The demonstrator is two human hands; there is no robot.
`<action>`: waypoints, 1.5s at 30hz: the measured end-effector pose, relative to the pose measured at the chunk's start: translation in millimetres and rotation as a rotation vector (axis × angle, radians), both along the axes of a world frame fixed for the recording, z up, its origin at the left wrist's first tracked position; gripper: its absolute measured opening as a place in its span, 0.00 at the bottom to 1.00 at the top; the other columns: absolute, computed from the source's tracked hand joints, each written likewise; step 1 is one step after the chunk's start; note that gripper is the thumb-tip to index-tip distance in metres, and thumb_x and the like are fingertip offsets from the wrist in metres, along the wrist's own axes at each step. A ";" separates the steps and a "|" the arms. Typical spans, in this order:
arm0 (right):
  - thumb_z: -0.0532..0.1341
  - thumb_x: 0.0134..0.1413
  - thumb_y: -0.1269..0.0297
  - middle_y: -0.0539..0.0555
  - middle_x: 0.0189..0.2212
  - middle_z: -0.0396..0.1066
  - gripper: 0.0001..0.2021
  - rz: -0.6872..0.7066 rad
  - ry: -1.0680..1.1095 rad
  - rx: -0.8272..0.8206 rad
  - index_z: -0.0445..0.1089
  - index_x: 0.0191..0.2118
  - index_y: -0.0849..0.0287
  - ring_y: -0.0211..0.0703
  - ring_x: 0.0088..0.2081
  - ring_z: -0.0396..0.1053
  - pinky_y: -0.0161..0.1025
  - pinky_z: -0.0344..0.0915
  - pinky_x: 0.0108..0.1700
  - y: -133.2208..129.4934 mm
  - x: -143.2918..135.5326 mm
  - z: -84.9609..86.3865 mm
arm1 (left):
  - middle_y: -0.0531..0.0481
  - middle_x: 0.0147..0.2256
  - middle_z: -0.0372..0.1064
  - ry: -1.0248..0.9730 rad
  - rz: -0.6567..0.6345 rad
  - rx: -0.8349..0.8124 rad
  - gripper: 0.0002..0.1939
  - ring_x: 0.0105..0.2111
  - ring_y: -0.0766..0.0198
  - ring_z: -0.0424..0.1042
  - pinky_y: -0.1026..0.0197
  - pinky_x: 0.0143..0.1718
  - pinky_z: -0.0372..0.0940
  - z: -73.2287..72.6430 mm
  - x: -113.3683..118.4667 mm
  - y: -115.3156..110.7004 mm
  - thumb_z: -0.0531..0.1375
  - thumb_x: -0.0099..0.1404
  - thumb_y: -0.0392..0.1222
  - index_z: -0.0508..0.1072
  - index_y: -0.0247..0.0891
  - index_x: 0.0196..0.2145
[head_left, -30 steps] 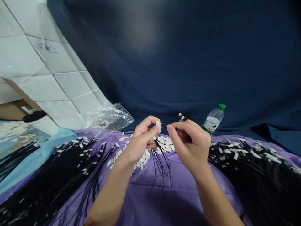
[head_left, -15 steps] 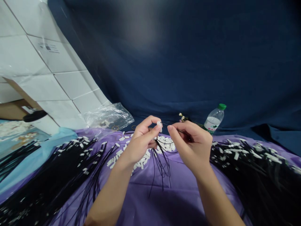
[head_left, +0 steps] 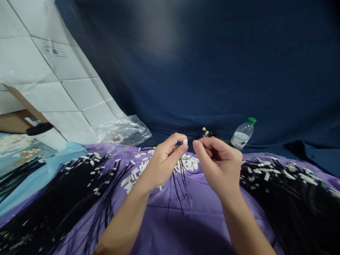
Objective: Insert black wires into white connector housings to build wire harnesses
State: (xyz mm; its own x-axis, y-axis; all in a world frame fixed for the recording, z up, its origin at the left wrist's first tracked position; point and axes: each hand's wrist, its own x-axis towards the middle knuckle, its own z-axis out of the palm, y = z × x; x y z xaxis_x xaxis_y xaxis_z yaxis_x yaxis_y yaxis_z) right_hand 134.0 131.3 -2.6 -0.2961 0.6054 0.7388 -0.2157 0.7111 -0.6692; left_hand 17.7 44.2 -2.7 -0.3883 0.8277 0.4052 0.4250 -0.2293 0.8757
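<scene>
My left hand (head_left: 166, 161) is closed, with a small white plastic tag (head_left: 185, 141) pinched between thumb and forefinger. Several thin black cords (head_left: 183, 191) hang down below this hand; whether its other fingers hold them is hidden. Just to the right, my right hand (head_left: 220, 159) is also closed, thumb against forefinger, on a thin black cord that barely shows at its fingertips. A narrow gap separates the two hands' fingertips. Loose white tags (head_left: 135, 173) lie in a pile on the purple cloth (head_left: 170, 233) beneath and behind my left hand.
Bundles of black cords with white ends lie at the left (head_left: 61, 191) and right (head_left: 297, 205). Behind stand a green-capped bottle (head_left: 241, 134) and a clear plastic bag (head_left: 124, 129). White boxes (head_left: 53, 95) are stacked at the left, beside a dark blue curtain (head_left: 212, 71).
My left hand has shifted slightly right, and the white tag has turned so that less of it shows. My right hand has moved a little to the right.
</scene>
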 end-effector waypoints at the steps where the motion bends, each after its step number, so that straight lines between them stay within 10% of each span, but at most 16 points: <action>1: 0.61 0.54 0.71 0.44 0.17 0.52 0.07 0.000 -0.006 0.002 0.69 0.25 0.62 0.29 0.20 0.51 0.31 0.50 0.22 0.1 0.2 -0.3 | 0.58 0.21 0.50 -0.007 -0.002 -0.005 0.08 0.20 0.73 0.51 0.66 0.21 0.48 -0.1 -0.2 0.5 0.55 0.67 0.48 0.67 0.42 0.37; 14: 0.62 0.55 0.65 0.47 0.19 0.60 0.05 0.095 -0.082 -0.034 0.73 0.31 0.60 0.32 0.21 0.56 0.33 0.54 0.23 6.8 1.8 -2.2 | 0.58 0.20 0.47 -0.387 -0.035 -0.005 0.08 0.16 0.75 0.45 0.69 0.17 0.43 4.6 4.5 4.9 0.60 0.62 0.47 0.68 0.41 0.33; 22: 0.62 0.56 0.63 0.52 0.30 0.68 0.06 -0.133 -0.028 0.010 0.72 0.37 0.58 0.36 0.30 0.64 0.36 0.62 0.32 21.8 23.9 4.0 | 0.62 0.18 0.46 -0.807 0.055 0.098 0.08 0.13 0.78 0.42 0.73 0.16 0.51 12.8 -24.4 9.4 0.57 0.66 0.43 0.62 0.39 0.32; 32: 0.58 0.57 0.62 0.49 0.27 0.70 0.09 0.423 -0.446 -0.082 0.73 0.33 0.59 0.32 0.27 0.64 0.30 0.57 0.25 13.8 -3.4 -10.4 | 0.63 0.15 0.41 -1.154 -0.080 0.000 0.10 0.11 0.77 0.45 0.72 0.16 0.54 11.7 -35.7 13.1 0.53 0.69 0.41 0.62 0.37 0.30; 45: 0.58 0.55 0.61 0.48 0.22 0.66 0.09 0.476 -0.350 -0.352 0.69 0.30 0.62 0.31 0.22 0.59 0.29 0.54 0.22 5.8 -28.1 -25.6 | 0.63 0.15 0.42 -1.284 -0.129 -0.099 0.08 0.09 0.79 0.44 0.77 0.09 0.47 3.7 -36.0 20.4 0.53 0.69 0.39 0.64 0.35 0.32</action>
State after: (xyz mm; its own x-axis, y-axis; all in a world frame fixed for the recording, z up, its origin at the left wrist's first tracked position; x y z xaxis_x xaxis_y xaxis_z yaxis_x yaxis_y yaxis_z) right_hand 105.8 137.1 -28.2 -0.7746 0.5368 0.3344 -0.1795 0.3205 -0.9301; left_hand -18.4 64.6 1.0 -0.3668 0.8931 -0.2606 -0.7476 -0.1163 0.6538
